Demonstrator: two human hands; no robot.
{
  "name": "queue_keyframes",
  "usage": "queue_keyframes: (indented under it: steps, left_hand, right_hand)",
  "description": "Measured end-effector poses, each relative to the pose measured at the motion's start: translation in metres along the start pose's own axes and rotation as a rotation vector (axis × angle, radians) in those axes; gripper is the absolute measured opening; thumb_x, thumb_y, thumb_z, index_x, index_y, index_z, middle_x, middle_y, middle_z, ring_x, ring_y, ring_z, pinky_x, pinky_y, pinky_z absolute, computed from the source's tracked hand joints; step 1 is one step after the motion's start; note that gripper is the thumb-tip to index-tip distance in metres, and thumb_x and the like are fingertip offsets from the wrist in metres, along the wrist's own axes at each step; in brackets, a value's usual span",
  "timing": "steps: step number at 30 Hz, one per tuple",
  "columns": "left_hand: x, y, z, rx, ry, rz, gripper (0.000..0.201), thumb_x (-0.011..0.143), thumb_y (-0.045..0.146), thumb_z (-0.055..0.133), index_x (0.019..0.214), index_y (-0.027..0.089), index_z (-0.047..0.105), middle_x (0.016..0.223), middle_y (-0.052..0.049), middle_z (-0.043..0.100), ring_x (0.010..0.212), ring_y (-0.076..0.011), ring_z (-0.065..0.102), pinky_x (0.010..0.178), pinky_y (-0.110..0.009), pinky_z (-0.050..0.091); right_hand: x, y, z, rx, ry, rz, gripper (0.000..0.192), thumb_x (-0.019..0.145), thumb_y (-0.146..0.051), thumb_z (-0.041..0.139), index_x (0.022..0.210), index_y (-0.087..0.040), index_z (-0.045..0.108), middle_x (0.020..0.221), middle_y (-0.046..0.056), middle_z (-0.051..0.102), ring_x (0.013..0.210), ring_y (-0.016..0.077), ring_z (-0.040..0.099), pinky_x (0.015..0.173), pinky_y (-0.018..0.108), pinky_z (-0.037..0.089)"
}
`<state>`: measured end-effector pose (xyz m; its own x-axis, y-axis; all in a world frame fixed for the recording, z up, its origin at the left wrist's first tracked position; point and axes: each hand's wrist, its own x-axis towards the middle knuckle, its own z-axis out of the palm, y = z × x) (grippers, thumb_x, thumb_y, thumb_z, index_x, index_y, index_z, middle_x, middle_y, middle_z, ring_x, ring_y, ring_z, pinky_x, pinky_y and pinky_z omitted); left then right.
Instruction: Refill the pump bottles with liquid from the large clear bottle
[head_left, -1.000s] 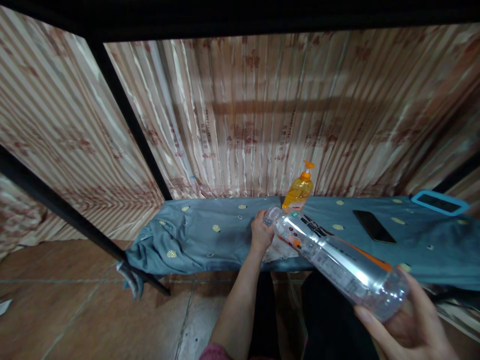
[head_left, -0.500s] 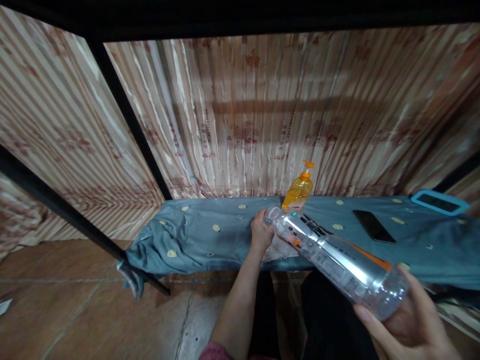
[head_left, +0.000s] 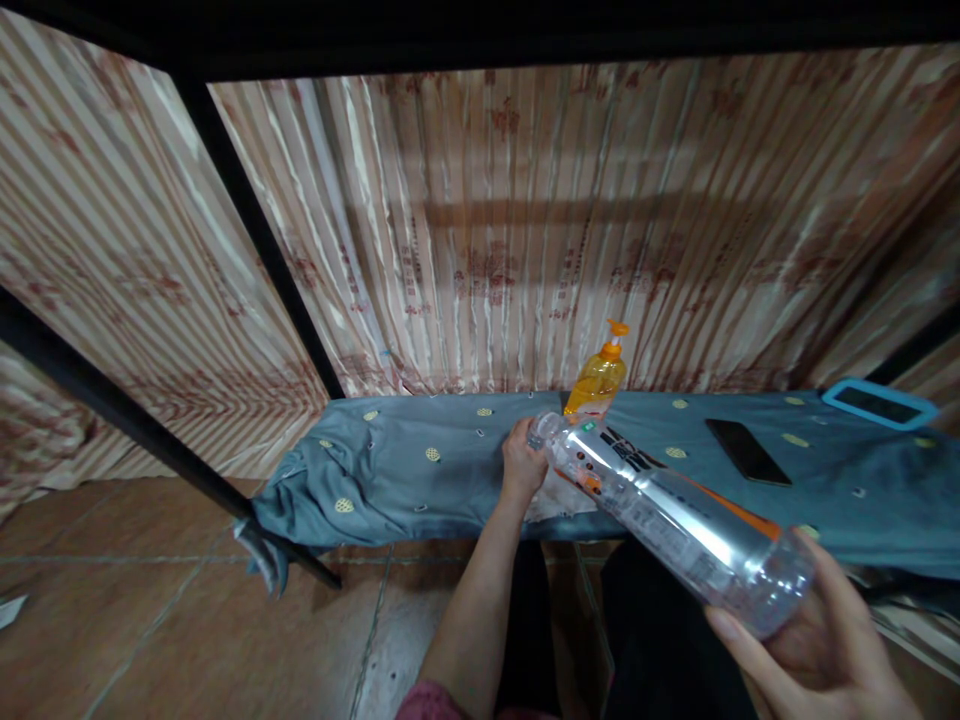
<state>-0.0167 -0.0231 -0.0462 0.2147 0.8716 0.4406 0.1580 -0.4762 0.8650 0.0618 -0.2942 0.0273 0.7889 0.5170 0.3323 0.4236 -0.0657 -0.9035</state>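
Note:
A clear plastic bottle point(head_left: 675, 515) with a silver, orange and black label lies slantwise across the view, its neck pointing away to the left and its base close to me. My left hand point(head_left: 523, 462) is closed at the neck end, with its fingers partly hidden. Around the base, my right hand point(head_left: 817, 640) grips with thumb and fingers on opposite sides. The bottle looks see-through, with no liquid visible. Below its neck, a pale cloth or wipe point(head_left: 559, 500) lies partly covered on the bench.
Behind the bottle stands a pump bottle point(head_left: 596, 383) of yellow liquid with an orange top. A dark phone point(head_left: 748, 452) and a blue-framed object point(head_left: 879, 404) rest to the right on the grey-blue patterned sheet point(head_left: 405, 480). Black metal posts point(head_left: 255, 230) and striped curtains point(head_left: 510, 180) surround it.

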Motion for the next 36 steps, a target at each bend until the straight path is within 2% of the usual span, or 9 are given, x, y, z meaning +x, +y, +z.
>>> queue_keyframes:
  steps: [6, 14, 19, 26, 36]
  left_hand:
    - [0.0000, 0.0025, -0.0003, -0.019, 0.007, -0.027, 0.016, 0.079, 0.016, 0.069, 0.096, 0.018, 0.069, 0.096, -0.006, 0.076, 0.091, -0.0217, 0.070, 0.088, -0.032, 0.056]
    - [0.0006, 0.0012, 0.0006, -0.006, 0.009, -0.030, 0.018, 0.078, 0.015, 0.068, 0.096, 0.018, 0.069, 0.096, -0.006, 0.076, 0.092, -0.0223, 0.071, 0.089, -0.034, 0.056]
    - [0.0009, 0.0006, 0.0007, -0.013, 0.006, -0.029, 0.019, 0.078, 0.014, 0.069, 0.096, 0.018, 0.069, 0.098, -0.006, 0.076, 0.093, -0.0218, 0.070, 0.090, -0.033, 0.056]
    - [-0.0003, 0.0018, -0.0001, -0.019, 0.011, -0.027, 0.017, 0.078, 0.016, 0.069, 0.095, 0.018, 0.069, 0.095, -0.005, 0.076, 0.091, -0.0218, 0.070, 0.088, -0.033, 0.056]
    - [0.0001, -0.0005, 0.0007, -0.008, 0.006, -0.035, 0.017, 0.078, 0.014, 0.069, 0.095, 0.018, 0.068, 0.094, -0.005, 0.075, 0.091, -0.0214, 0.070, 0.087, -0.032, 0.055]
  right_hand:
    - [-0.0003, 0.0019, 0.0004, 0.001, 0.010, 0.034, 0.111, 0.071, -0.061, 0.081, 0.158, -0.010, 0.035, 0.125, 0.013, 0.070, 0.104, 0.0352, 0.072, 0.097, 0.049, 0.059]
    - [0.0006, 0.0019, 0.0002, -0.026, 0.012, -0.006, 0.110, 0.071, -0.061, 0.080, 0.157, -0.009, 0.037, 0.128, 0.014, 0.069, 0.108, 0.0349, 0.071, 0.095, 0.046, 0.060]
    - [0.0004, 0.0043, -0.0009, -0.122, 0.051, 0.009, 0.107, 0.070, -0.066, 0.079, 0.156, -0.014, 0.042, 0.120, 0.012, 0.073, 0.097, 0.0351, 0.073, 0.091, 0.050, 0.061]
    - [-0.0004, 0.0034, 0.0012, -0.010, 0.020, -0.003, 0.110, 0.071, -0.060, 0.081, 0.157, -0.007, 0.037, 0.123, 0.015, 0.071, 0.101, 0.0336, 0.073, 0.096, 0.047, 0.059]
    - [-0.0007, 0.0084, 0.0013, -0.008, 0.030, 0.032, 0.112, 0.067, -0.061, 0.083, 0.158, -0.013, 0.038, 0.118, 0.014, 0.073, 0.096, 0.0363, 0.074, 0.095, 0.055, 0.057]
